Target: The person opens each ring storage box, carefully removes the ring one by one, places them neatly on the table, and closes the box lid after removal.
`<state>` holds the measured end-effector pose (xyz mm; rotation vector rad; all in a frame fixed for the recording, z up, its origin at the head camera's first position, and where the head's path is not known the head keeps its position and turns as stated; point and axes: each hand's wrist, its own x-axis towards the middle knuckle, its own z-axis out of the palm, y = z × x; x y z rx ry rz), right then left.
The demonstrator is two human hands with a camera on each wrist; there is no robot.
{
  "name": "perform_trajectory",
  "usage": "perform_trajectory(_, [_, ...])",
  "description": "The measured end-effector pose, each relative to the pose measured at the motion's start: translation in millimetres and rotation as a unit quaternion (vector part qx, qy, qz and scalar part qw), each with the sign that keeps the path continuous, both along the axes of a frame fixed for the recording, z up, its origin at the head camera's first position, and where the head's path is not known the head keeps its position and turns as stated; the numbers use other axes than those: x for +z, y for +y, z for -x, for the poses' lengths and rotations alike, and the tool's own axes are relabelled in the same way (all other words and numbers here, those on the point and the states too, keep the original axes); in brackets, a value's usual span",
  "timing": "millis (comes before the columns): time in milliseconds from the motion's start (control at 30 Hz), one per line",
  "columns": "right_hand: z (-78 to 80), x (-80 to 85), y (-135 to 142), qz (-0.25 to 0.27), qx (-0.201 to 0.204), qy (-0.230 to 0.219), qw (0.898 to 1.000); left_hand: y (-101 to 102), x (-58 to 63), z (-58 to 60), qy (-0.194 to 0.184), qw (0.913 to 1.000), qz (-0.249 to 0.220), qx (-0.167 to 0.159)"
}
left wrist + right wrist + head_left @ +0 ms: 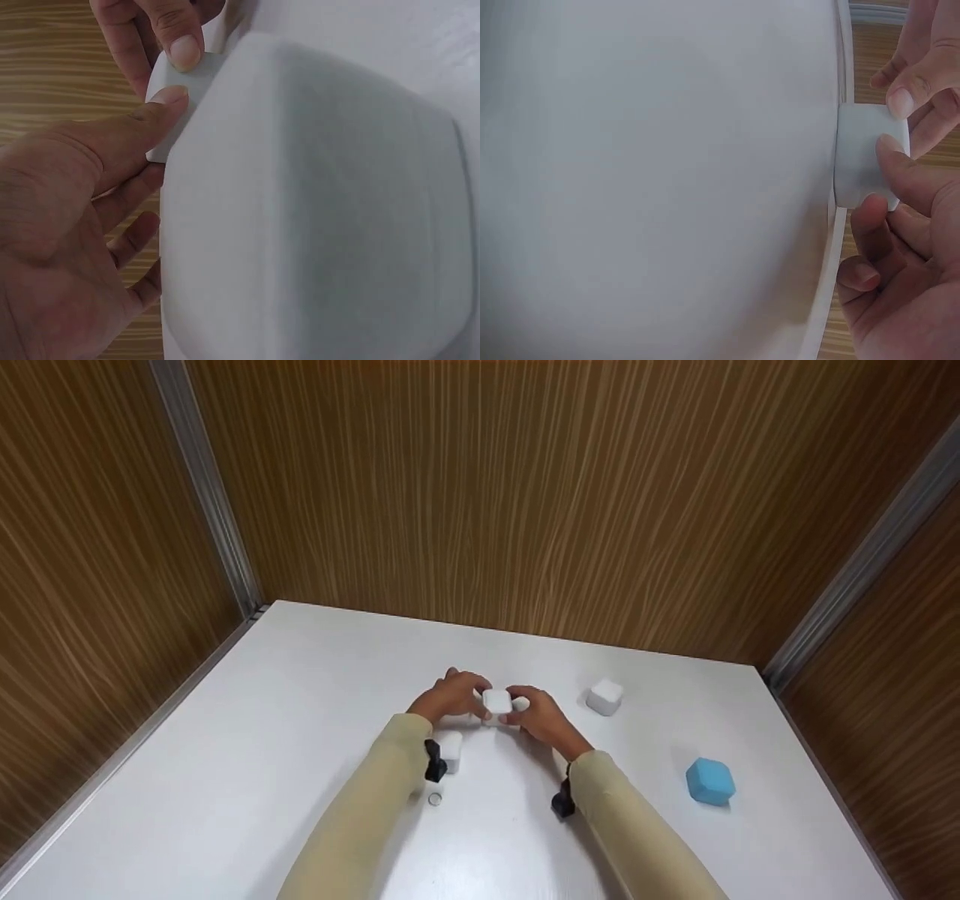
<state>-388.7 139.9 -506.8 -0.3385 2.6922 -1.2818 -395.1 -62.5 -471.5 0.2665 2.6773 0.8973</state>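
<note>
Between my two hands, a small white rounded block is held near the middle of the white table. My left hand pinches it from the left, thumb on the near face. From the other side my right hand pinches it with thumb and fingertips. Both thumbs press the same face of the block in the right wrist view. Another bit of white shows in the gap of the right hand, mostly hidden by the fingers. Beside the left wrist stands a second white block, which looms large in the left wrist view.
A white block sits to the right of the hands, and a blue block nearer the right edge. A small round ring-like piece lies by the left forearm. Wood-grain panels wall the table in.
</note>
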Motion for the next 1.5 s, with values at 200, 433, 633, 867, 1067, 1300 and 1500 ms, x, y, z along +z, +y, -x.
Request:
perform_trajectory(200, [-8.7,1.4,1.0,0.015,-0.005,-0.008,1.000,-1.1,-3.3,-4.5,-0.007,0.9998,-0.017,0.002])
perform_trajectory(433, [-15.0,1.4,2.7,0.008,-0.009,-0.002,1.000,-1.4,-8.9,-8.5,-0.008,0.9986,-0.053,-0.001])
perform_trajectory(633, [-22.0,1.4,8.6,0.007,-0.020,-0.006,1.000,2.5,-12.1,-11.3,-0.002,0.9983,-0.056,-0.017])
perform_trajectory(867, [-30.7,2.8,13.0,-0.009,-0.022,0.002,1.000,6.1,-13.6,-16.2,0.011,0.9978,-0.056,-0.033])
perform_trajectory(1067, [-38.6,3.1,19.7,-0.028,-0.025,0.018,0.999,10.4,-13.6,-21.0,0.016,0.9977,-0.044,-0.049])
perform_trajectory(1300, [-48.2,3.0,26.0,-0.032,-0.034,0.014,0.999,17.8,-14.9,-27.6,0.008,0.9976,-0.050,-0.046])
perform_trajectory(1500, [-57.5,1.0,30.6,-0.047,-0.043,0.026,0.998,23.2,-16.6,-30.5,0.008,0.9942,-0.073,-0.078])
